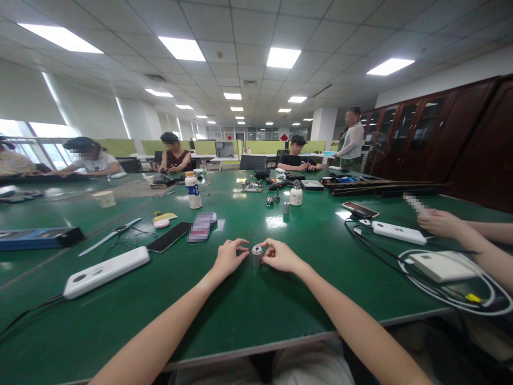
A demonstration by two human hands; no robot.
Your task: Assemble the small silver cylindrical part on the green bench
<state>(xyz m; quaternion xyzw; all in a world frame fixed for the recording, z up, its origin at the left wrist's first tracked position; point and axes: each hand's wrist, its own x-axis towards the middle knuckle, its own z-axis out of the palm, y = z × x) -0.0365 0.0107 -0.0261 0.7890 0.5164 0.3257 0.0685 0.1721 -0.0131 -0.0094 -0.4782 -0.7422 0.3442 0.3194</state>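
Green worktop (304,305), white oblong device (106,271), left hand (230,258), right hand (284,256), metal cylinder (257,259).
Device: on the worktop, left of the left hand, well apart. Left hand: thumb and forefinger parted in a wide curve, just beside the cylinder; contact unclear. Right hand: thumb and forefinger narrow, apparently touching the cylinder's side; whether gripping, cannot tell. Cylinder: between both hands, upright, dark-marked top uppermost. Progress, as judged: placed upright, not lifted; anything finished or outstanding inside it, not visible.
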